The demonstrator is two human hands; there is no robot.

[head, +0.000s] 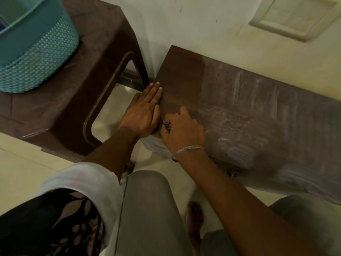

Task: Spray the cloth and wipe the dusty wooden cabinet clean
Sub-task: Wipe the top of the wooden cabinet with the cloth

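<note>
wooden cabinet (239, 100) seen at 3 o'clock, set against wall; left part of top dark and dust-free, rest greyed with streaked dust. left grip (145, 111) laid flat, fingers straight, on cabinet's 9 o'clock edge. right grip (182, 130) just beside it, fingers curled round dark speckled cloth (167, 126), mostly hidden. brown stool (55, 108) at 9 o'clock, teal basket (36, 43) carried on it.
</note>
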